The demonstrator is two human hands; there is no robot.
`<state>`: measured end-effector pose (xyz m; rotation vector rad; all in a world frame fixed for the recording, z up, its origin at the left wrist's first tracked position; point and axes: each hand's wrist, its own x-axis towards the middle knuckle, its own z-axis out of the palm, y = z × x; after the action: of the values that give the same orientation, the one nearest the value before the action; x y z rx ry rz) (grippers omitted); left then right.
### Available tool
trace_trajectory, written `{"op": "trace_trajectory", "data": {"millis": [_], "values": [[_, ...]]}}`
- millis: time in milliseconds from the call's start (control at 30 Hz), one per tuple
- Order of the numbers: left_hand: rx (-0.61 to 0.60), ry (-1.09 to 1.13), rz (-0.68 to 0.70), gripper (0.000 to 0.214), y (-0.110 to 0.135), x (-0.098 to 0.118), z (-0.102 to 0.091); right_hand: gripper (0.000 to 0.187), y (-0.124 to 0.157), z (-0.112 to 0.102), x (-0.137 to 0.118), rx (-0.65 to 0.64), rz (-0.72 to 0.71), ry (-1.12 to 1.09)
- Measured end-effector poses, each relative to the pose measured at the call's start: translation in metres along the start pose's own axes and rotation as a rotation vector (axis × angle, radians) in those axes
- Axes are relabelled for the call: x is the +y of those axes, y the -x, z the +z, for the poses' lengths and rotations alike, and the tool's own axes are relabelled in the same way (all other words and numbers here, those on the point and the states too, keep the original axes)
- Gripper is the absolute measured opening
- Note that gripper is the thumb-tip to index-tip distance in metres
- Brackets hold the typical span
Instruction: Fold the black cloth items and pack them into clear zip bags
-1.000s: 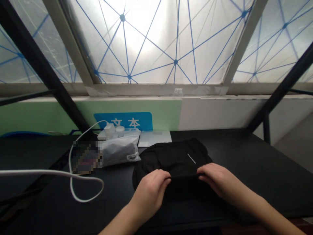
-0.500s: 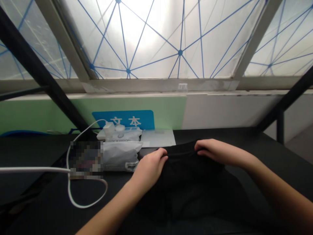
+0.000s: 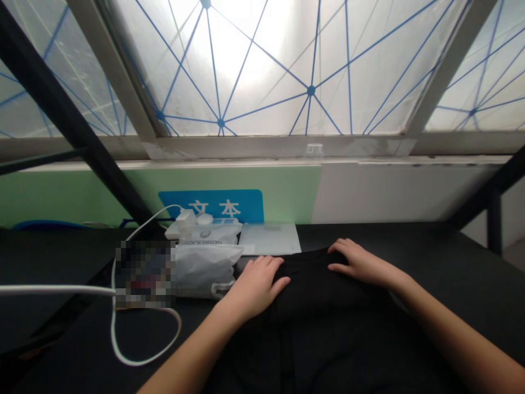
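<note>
A black garment (image 3: pixel 324 312) lies spread on the black table (image 3: pixel 443 262) in front of me. My left hand (image 3: pixel 256 284) rests flat on its far left edge, fingers stretched out and together. My right hand (image 3: pixel 359 262) lies flat on the far right part of the cloth, fingers extended. Neither hand grips the fabric. Both forearms reach across the garment from the near edge.
Left of the garment sits a white plastic bag (image 3: pixel 203 268), with a white charger and box (image 3: pixel 197 227) behind it. A white cable (image 3: pixel 123 334) loops over the table at left. A pale flat sheet (image 3: pixel 270 238) lies by the wall. Black frame bars cross the windows.
A second ago both hands pinched the near edge of the folded garment. They carried it away from me toward the wall, and now lie flat on the spread cloth.
</note>
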<state>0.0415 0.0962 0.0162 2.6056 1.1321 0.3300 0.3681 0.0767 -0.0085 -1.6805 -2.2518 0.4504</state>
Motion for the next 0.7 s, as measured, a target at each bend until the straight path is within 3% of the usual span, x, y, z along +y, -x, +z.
{"op": "trace_trajectory", "data": {"millis": [167, 300, 400, 533, 600, 700], "values": [[-0.021, 0.04, -0.052, 0.036, -0.005, -0.006, 0.004, 0.027, -0.004, -0.004, -0.001, 0.049, 0.085, -0.204], [0.018, 0.245, -0.045, 0.029, -0.001, -0.003, -0.009, 0.038, 0.0, -0.017, -0.01, 0.105, 0.18, -0.588], [-0.064, 0.73, -0.107, 0.028, 0.004, 0.012, -0.022, 0.05, 0.001, -0.03, -0.012, 0.246, 0.22, -0.789], [-0.243, 1.425, -0.298, 0.043, 0.004, 0.028, -0.012, 0.055, -0.013, -0.035, 0.004, 0.587, 0.191, -0.688], [-0.227, 1.435, -0.367, 0.042, 0.0, 0.027, 0.003, 0.047, -0.024, -0.028, 0.014, 0.675, 0.154, -0.501], [-0.137, 1.021, -0.348, 0.033, -0.004, 0.019, 0.018, 0.03, -0.036, -0.01, 0.021, 0.615, 0.091, -0.282]]}}
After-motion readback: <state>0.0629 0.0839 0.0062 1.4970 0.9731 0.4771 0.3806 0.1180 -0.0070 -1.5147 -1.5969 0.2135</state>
